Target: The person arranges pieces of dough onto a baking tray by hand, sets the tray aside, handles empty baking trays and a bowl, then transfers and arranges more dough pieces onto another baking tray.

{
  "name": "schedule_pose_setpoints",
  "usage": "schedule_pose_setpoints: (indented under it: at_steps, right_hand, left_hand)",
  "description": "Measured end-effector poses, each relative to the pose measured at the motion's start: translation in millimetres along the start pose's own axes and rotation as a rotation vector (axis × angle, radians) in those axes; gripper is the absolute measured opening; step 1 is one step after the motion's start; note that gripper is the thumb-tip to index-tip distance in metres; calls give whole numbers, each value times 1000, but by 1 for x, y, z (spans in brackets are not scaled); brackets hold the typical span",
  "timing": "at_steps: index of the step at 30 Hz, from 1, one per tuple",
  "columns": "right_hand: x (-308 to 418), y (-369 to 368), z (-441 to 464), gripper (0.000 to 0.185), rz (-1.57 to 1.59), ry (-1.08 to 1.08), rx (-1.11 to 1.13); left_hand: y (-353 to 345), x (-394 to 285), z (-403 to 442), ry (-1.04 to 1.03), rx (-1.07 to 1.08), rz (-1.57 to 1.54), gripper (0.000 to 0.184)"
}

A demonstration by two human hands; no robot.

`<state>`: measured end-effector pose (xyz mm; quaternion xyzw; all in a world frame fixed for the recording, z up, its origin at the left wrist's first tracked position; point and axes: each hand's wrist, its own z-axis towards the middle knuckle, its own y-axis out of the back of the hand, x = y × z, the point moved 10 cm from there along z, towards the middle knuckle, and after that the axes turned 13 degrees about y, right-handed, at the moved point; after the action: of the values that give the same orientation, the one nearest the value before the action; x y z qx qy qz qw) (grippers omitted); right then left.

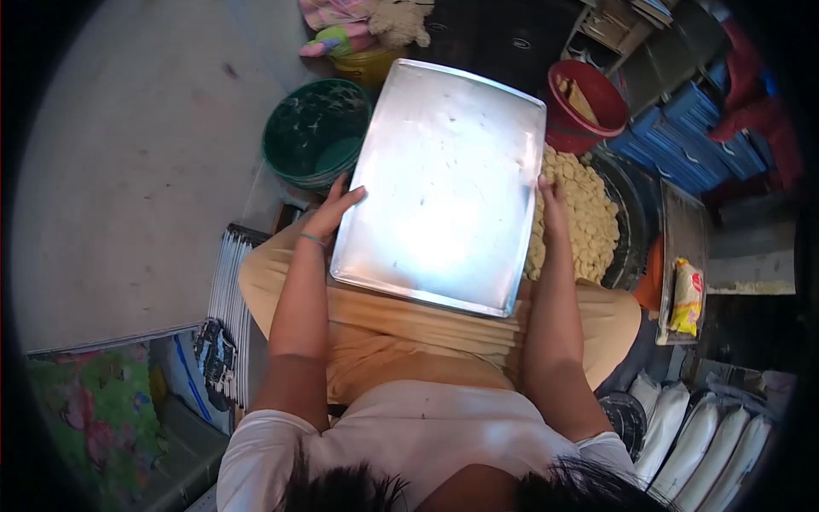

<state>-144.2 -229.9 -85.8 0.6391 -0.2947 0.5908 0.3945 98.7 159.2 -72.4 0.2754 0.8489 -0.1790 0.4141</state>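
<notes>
A shiny rectangular metal tray (444, 188) is held up over my lap, slightly tilted, with nothing lying on it. My left hand (337, 211) grips its left edge, thumb on the rim and the other fingers partly hidden. On the right edge, my right hand (552, 205) holds the rim, its fingers mostly behind the tray. Beyond my right hand, many pale dough pieces (589, 213) fill a wide black basin (633, 230), partly covered by the tray.
A green bucket (316, 132) stands at the left, a red bucket (589, 102) at the upper right. Stacked trays (229, 282) lean by my left knee. A yellow packet (686, 294) lies on a tray at the right, above several white bags (699, 435).
</notes>
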Motion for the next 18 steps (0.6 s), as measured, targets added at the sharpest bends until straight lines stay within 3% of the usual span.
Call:
schedule_pose_setpoints:
  at_steps: [1,3,5,8,11,14,18]
  right_hand:
    - [-55,-19,-8,88,187,-173,167]
    - [-50,-58,-46,92,601,-367,300]
    - [-15,-69,-54,90,739,-223,255]
    - [-17,-76,-55,90,852,-241,311]
    - [-30,-77,-49,92,911,-259,327]
    - [-20,-83,-44,94,879,-252,310]
    - [-16,-86,-43,94,759,-266,284]
  left_hand:
    - [2,10,-2,14,6,-31,98]
    - [-4,13,-8,6,18,-63,96]
    - [-11,10,-15,-24,29,-69,92]
    - [-9,30,0,76,113,-153,78]
    - [-10,30,-8,129,75,-210,82]
    - [-7,22,-5,28,74,-173,80]
    - [2,34,5,158,81,-260,75]
